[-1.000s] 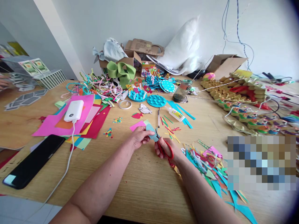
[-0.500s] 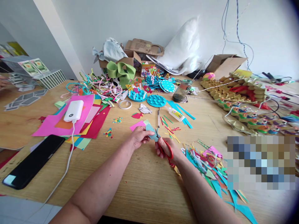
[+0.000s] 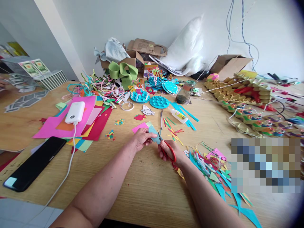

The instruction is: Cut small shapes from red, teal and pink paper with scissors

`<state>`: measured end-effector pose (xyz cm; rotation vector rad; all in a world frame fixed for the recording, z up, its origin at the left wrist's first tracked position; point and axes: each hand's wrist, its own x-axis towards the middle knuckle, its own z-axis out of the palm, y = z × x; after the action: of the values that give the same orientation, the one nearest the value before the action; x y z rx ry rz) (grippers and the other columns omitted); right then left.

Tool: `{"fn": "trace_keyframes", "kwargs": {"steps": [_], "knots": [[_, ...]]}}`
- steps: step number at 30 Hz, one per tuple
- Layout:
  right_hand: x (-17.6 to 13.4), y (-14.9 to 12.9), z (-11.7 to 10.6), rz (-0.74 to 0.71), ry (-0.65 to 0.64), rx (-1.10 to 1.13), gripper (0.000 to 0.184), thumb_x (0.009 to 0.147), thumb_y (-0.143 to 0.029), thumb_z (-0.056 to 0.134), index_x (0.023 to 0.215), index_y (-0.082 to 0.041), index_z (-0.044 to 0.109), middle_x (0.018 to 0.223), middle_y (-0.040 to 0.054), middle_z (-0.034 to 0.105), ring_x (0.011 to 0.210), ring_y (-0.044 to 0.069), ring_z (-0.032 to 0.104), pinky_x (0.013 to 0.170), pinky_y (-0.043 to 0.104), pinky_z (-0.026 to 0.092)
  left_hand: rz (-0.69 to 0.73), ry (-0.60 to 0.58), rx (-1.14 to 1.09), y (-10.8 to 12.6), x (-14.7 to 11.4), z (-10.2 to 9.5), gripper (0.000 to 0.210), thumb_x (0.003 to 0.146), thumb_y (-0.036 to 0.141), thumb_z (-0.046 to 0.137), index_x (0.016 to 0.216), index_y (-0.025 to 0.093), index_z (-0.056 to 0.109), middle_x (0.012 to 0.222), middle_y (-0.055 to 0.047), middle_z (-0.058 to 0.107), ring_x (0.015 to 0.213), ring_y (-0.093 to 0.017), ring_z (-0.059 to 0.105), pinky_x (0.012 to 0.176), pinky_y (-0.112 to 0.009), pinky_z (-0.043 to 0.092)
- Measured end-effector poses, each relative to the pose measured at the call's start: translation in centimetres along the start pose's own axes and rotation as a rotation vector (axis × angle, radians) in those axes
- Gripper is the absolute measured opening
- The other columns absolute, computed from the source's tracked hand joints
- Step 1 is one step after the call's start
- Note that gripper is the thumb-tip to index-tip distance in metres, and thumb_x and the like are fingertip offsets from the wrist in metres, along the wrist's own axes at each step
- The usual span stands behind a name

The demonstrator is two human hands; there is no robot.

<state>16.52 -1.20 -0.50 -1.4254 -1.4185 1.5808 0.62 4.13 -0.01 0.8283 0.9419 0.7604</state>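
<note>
Matt light-blue paper point(image 3: 156, 139), smooth red plastic scissor handles point(image 3: 172, 149), wood-grained tabletop point(image 3: 147, 190)

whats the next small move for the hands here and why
Probably a short snip at the edge of the light blue paper, with the scissors in the right hand. The blades are right at the paper's edge, and the left hand pinches it from the other side, so it looks steady enough to cut.

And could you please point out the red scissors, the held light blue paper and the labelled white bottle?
Red scissors point(image 3: 172, 149), head view: on the handle.
Light blue paper point(image 3: 153, 130), head view: on its upper part.
Labelled white bottle point(image 3: 179, 116), head view: on its label.
</note>
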Motion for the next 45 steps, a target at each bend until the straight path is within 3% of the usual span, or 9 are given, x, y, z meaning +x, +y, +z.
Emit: {"fn": "trace_keyframes", "kwargs": {"steps": [22,45], "knots": [[-0.09,-0.08,0.35,0.025,0.060,0.002,0.067,0.065,-0.082,0.050,0.059,-0.015,0.052,0.045,-0.0010,0.052,0.032,0.006,0.044,0.034,0.017,0.027,-0.011,-0.016,-0.037,-0.20,0.24,-0.19,0.028,0.049,0.027,0.078,0.062,0.012,0.058,0.053,0.003,0.054,0.040,-0.004,0.042,0.035,-0.017,0.017],[0.10,0.18,0.28,0.000,0.046,-0.002,0.065,0.069,-0.080,0.048,0.061,-0.016,0.053,0.048,0.0009,0.055,0.035,0.008,0.046,0.036,0.019,0.033,0.004,-0.009,-0.013,-0.06,-0.04,0.07,0.031,0.047,0.029,0.080,0.061,0.012,0.058,0.053,0.002,0.054,0.040,-0.004,0.042,0.035,-0.017,0.019]]}}
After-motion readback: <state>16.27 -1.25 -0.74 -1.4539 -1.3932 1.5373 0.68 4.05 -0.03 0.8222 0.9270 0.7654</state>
